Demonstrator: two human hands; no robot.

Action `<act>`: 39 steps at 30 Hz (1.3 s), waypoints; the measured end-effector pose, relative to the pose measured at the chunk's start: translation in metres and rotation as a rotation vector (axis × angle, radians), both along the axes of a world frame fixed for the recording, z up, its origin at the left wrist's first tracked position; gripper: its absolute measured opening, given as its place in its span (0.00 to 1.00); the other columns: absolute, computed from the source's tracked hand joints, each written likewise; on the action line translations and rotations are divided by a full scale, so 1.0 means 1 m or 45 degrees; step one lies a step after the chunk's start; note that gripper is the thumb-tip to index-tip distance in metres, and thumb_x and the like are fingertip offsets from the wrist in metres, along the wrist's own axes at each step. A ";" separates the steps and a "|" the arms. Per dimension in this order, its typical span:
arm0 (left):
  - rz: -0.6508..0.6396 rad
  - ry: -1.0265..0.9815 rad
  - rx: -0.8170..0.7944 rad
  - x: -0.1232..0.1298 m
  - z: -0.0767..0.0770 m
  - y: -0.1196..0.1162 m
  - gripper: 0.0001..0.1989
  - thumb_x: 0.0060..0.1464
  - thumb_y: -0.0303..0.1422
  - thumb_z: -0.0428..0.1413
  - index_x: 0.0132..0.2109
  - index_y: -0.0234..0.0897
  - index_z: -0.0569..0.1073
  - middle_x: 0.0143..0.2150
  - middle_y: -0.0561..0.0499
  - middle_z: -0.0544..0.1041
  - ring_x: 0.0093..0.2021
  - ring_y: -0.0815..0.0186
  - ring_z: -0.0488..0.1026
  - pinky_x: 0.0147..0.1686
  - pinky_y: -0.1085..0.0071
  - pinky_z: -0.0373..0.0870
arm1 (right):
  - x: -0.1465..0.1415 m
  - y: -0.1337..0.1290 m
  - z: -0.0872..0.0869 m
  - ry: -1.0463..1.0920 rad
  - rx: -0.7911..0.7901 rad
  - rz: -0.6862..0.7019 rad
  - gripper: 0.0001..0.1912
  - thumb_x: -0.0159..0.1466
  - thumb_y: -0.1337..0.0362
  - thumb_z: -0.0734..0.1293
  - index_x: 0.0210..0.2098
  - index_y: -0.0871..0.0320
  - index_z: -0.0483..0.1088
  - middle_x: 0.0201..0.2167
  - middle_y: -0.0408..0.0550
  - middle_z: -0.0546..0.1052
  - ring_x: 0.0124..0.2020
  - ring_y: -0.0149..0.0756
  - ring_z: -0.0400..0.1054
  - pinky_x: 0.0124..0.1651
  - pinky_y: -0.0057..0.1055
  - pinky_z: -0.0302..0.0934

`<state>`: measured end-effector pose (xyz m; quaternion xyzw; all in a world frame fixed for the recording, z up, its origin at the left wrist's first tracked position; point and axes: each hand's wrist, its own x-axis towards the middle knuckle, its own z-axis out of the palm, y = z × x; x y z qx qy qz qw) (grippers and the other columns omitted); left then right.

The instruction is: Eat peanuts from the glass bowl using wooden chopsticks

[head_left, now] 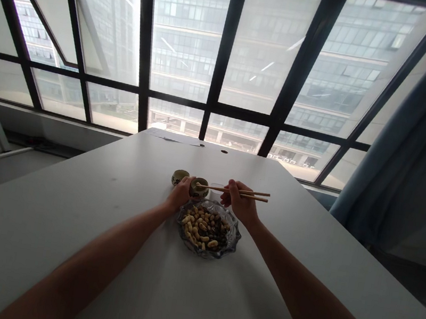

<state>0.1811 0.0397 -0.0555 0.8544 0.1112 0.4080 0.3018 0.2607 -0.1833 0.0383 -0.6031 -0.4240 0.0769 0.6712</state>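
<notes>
Held in the right hand (239, 200), its fingers closed on them: two chopsticks (258, 193), lying nearly level, tips pointing left at the mouth of one small cup (199, 192). Too small to tell whether touching anything inside. Gripped at its left side by the left hand (180, 193), fingers curled against the wall: that same small cup, one of two. Just beside it, to the left: the other cup (180, 177), with dark lettering on its wall. Set roughly midway between the left and right edges of the white table (111, 192), well apart from its far edge: both cups.

Close by on the near side of the held one: one clear glass dish (235, 234) with a wavy rim, bearing many unshelled peanuts (191, 225) and dark seeds (221, 231), too heaped to count. Partly hidden behind the chopsticks: one clear container (217, 186), shape hard to make out. By the far left corner: white paper (174, 136), number of sheets unclear. Near the far edge: two dark round holes (224, 151). Beyond the right edge: one blue curtain (398, 135).
</notes>
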 end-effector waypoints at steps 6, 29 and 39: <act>-0.002 0.024 0.032 0.000 0.000 0.001 0.33 0.45 0.34 0.68 0.59 0.34 0.72 0.58 0.36 0.74 0.59 0.46 0.72 0.60 0.54 0.68 | 0.003 0.000 -0.002 -0.026 -0.040 -0.028 0.30 0.60 0.35 0.66 0.30 0.58 0.71 0.19 0.46 0.76 0.17 0.33 0.70 0.18 0.27 0.64; 0.116 0.182 0.092 0.003 0.003 0.000 0.32 0.50 0.37 0.65 0.61 0.32 0.70 0.61 0.34 0.74 0.62 0.46 0.71 0.63 0.53 0.66 | 0.019 -0.066 0.021 0.118 0.065 -0.122 0.31 0.55 0.35 0.71 0.30 0.61 0.73 0.20 0.48 0.77 0.17 0.34 0.72 0.17 0.27 0.66; 0.061 0.161 0.165 -0.017 0.015 -0.002 0.35 0.50 0.39 0.64 0.63 0.31 0.68 0.63 0.33 0.72 0.63 0.47 0.70 0.63 0.51 0.66 | 0.015 -0.080 0.031 0.062 -0.004 -0.037 0.30 0.56 0.35 0.70 0.28 0.60 0.73 0.18 0.47 0.76 0.15 0.34 0.70 0.16 0.28 0.64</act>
